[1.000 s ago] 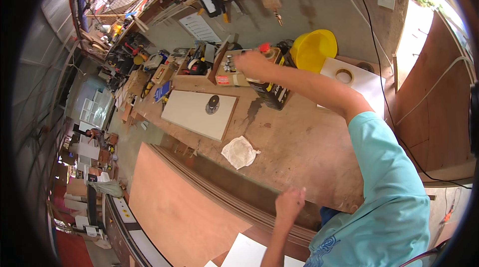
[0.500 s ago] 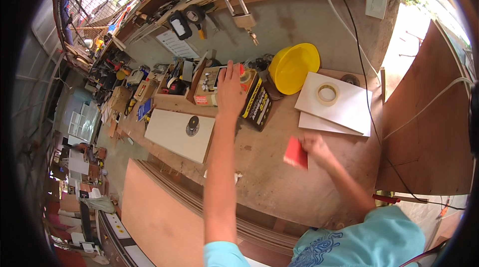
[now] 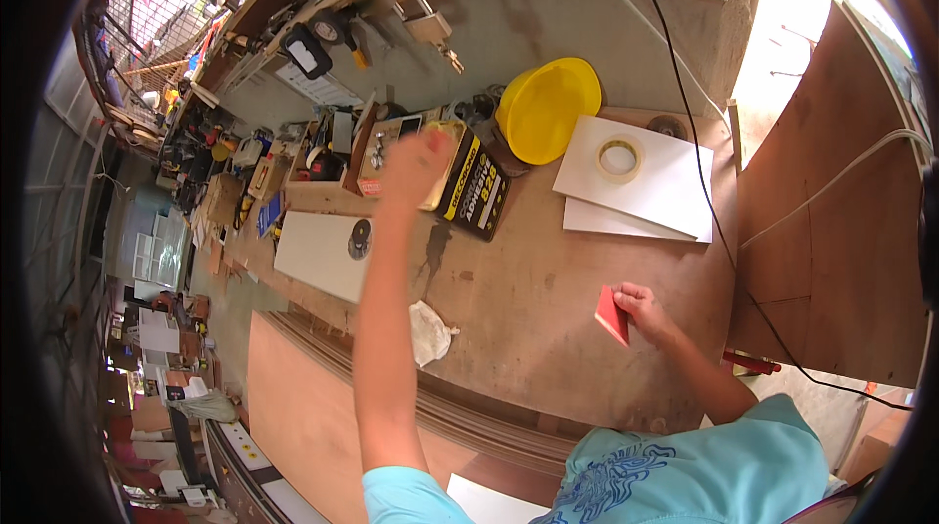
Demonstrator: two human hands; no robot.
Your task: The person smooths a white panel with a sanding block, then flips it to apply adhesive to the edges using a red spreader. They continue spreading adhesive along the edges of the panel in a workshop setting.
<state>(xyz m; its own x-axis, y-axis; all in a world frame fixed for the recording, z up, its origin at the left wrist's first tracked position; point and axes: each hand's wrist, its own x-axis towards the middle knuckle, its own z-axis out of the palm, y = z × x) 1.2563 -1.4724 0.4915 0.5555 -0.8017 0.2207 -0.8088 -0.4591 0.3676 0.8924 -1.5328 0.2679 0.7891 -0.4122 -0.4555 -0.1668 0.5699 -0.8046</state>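
Your left hand (image 3: 416, 164) is stretched out to the far side of the table (image 3: 548, 328), over a small tray (image 3: 391, 160) of bits that lies beside a black-and-yellow box (image 3: 474, 193); the hand is blurred, so you cannot tell whether its grip is apart or closed on anything. Your right hand (image 3: 641, 307) rests near the right edge of the table with its grip pinched on a small red block (image 3: 612, 316), held on edge against the wood. To do this reach well, keep the red block flat and steady under your right fingers so it does not skid while your weight shifts forward. Bring your left hand down slowly over the tray, since the parts there are small and crowded and hard to tell apart. Mind the crumpled rag (image 3: 428, 332) just right of your left forearm, and the white board (image 3: 323, 252) with a dark disc (image 3: 360, 239) to its left. The yellow hard hat (image 3: 548, 108) and the tape roll (image 3: 619, 158) on white sheets (image 3: 636, 186) lie well clear to the right.
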